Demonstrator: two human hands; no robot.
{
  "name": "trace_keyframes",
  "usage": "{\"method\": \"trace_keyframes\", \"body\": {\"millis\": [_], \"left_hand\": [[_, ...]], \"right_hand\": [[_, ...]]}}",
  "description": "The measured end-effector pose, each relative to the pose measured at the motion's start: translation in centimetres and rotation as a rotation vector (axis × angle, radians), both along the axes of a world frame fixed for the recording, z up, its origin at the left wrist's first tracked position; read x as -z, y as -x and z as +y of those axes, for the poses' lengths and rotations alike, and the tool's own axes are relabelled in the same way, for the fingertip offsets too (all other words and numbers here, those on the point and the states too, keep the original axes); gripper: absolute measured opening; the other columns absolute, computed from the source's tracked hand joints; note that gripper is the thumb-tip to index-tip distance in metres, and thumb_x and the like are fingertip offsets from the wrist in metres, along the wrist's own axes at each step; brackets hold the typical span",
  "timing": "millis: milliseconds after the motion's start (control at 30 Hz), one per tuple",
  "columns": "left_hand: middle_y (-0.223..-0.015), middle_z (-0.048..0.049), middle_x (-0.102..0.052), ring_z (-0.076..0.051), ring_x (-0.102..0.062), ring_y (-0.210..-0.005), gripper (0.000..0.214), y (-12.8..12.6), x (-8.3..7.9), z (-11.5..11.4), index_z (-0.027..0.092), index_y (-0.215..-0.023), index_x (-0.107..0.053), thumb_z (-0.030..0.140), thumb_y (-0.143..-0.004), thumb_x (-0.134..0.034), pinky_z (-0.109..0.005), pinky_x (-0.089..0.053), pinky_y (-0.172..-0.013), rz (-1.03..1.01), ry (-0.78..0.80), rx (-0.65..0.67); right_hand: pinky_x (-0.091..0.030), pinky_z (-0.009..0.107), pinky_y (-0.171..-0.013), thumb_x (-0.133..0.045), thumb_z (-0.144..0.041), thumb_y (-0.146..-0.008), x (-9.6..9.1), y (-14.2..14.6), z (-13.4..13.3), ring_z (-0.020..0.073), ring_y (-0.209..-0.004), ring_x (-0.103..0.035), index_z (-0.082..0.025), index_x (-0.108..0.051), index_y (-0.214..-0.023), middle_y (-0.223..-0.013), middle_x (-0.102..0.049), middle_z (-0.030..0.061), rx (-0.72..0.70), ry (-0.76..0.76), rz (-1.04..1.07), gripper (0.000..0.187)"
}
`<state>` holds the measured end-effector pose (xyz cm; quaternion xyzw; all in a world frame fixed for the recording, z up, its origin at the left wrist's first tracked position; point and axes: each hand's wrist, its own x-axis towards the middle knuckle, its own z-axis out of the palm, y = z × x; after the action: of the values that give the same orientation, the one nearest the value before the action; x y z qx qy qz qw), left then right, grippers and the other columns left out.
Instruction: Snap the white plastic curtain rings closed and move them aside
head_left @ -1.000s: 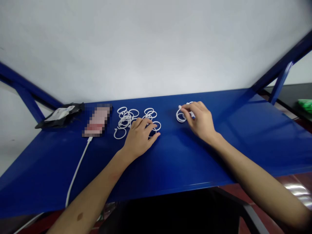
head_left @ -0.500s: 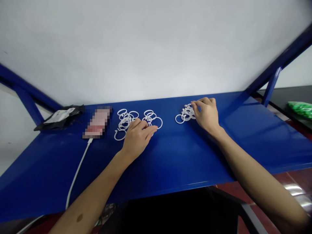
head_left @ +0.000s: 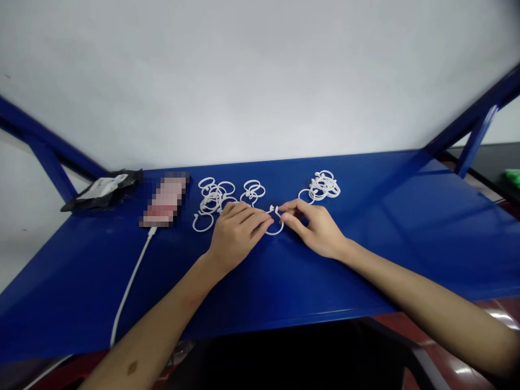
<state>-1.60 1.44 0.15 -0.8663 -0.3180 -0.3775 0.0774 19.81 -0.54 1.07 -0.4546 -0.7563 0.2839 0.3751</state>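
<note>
Between my two hands is a white plastic curtain ring (head_left: 275, 233), its two knobbed ends parted at the top. My left hand (head_left: 238, 230) pinches the ring's left side with thumb and fingertips. On the other side, my right hand (head_left: 317, 226) has its thumb and forefinger closed on the ring near one knob. A loose heap of similar rings (head_left: 211, 201) lies behind and left of my left hand, partly covered by it. A few more rings (head_left: 254, 189) sit just beyond its fingers. Behind my right hand is a tangled pile of rings (head_left: 324, 186).
A phone (head_left: 164, 200), blurred out, lies at the left with a white cable (head_left: 132, 281) running off the front edge. Beside it is a black plastic package (head_left: 103, 190) with a white label. Blue posts flank the blue table (head_left: 284, 281); a white wall rises behind.
My right hand has left the right-hand pile and come in to the left, beside my left hand. The ring at my left fingertips is now held between both hands.
</note>
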Motion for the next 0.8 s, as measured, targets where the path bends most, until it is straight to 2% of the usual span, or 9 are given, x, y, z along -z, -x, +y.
{"method": "trace_keyframes", "body": {"millis": [100,200,300,400,467,667,800], "left_hand": [[-0.085,0.0011,-0.077,-0.017,-0.066,-0.078,0.010,-0.12,-0.25,-0.20,0.022,-0.087,-0.068,0.023,-0.095,-0.063,-0.035,-0.047,-0.077,0.004,-0.020,-0.026],[-0.086,0.0006,-0.077,-0.017,-0.067,-0.079,0.009,-0.28,-0.30,-0.41,0.022,-0.086,-0.067,0.022,-0.094,-0.064,-0.036,-0.050,-0.078,-0.031,0.021,0.010],[-0.086,0.0006,-0.075,-0.016,-0.070,-0.081,0.004,-0.45,-0.28,-0.60,0.021,-0.089,-0.066,0.022,-0.092,-0.066,-0.033,-0.054,-0.078,-0.149,0.172,0.017],[-0.087,0.0009,-0.075,-0.014,-0.072,-0.080,0.009,-0.56,-0.40,-0.63,0.020,-0.095,-0.065,0.025,-0.090,-0.070,-0.026,-0.056,-0.072,-0.284,0.392,-0.027],[-0.087,0.0012,-0.076,-0.014,-0.073,-0.078,0.007,-0.60,-0.51,-0.55,0.021,-0.095,-0.068,0.026,-0.090,-0.069,-0.025,-0.056,-0.068,-0.313,0.477,-0.030],[-0.084,0.0007,-0.073,-0.013,-0.068,-0.072,0.009,-0.74,-0.42,-0.57,0.022,-0.090,-0.071,0.026,-0.093,-0.064,-0.025,-0.055,-0.066,-0.277,0.490,-0.006],[-0.077,0.0007,-0.068,-0.013,-0.063,-0.071,0.011,-0.83,0.02,-0.97,0.021,-0.087,-0.068,0.021,-0.095,-0.061,-0.025,-0.051,-0.063,-0.250,0.424,0.021]], "right_hand": [[-0.054,0.026,-0.064,-0.064,-0.038,-0.094,-0.01,0.07,-0.09,0.0143,-0.071,-0.069,-0.020,-0.063,-0.100,-0.083,-0.074,0.0018,-0.005,0.032,0.057,0.019],[-0.054,0.026,-0.063,-0.063,-0.035,-0.095,0.14,0.08,-0.03,0.0141,-0.072,-0.070,-0.021,-0.064,-0.094,-0.085,-0.075,0.0019,-0.012,0.031,0.078,0.014],[-0.054,0.025,-0.063,-0.062,-0.035,-0.096,0.37,-0.01,0.09,0.0137,-0.072,-0.070,-0.020,-0.065,-0.096,-0.086,-0.076,0.0022,0.008,0.001,0.095,0.015],[-0.052,0.024,-0.060,-0.062,-0.036,-0.096,0.36,-0.13,0.12,0.0134,-0.072,-0.069,-0.020,-0.067,-0.098,-0.086,-0.076,0.0023,0.019,-0.040,0.083,0.016],[-0.052,0.025,-0.061,-0.062,-0.036,-0.097,0.21,-0.18,0.08,0.0139,-0.072,-0.069,-0.020,-0.068,-0.097,-0.088,-0.076,0.0027,0.017,-0.064,0.064,0.017],[-0.053,0.029,-0.071,-0.060,-0.030,-0.098,0.06,-0.16,0.07,0.0166,-0.081,-0.069,-0.020,-0.067,-0.091,-0.091,-0.075,0.0037,-0.045,-0.153,0.013,0.014],[-0.052,0.032,-0.074,-0.054,-0.027,-0.101,0.55,-0.24,-0.14,0.0178,-0.081,-0.064,-0.020,-0.064,-0.094,-0.089,-0.072,0.0049,-0.084,-0.241,-0.057,0.014]]}}
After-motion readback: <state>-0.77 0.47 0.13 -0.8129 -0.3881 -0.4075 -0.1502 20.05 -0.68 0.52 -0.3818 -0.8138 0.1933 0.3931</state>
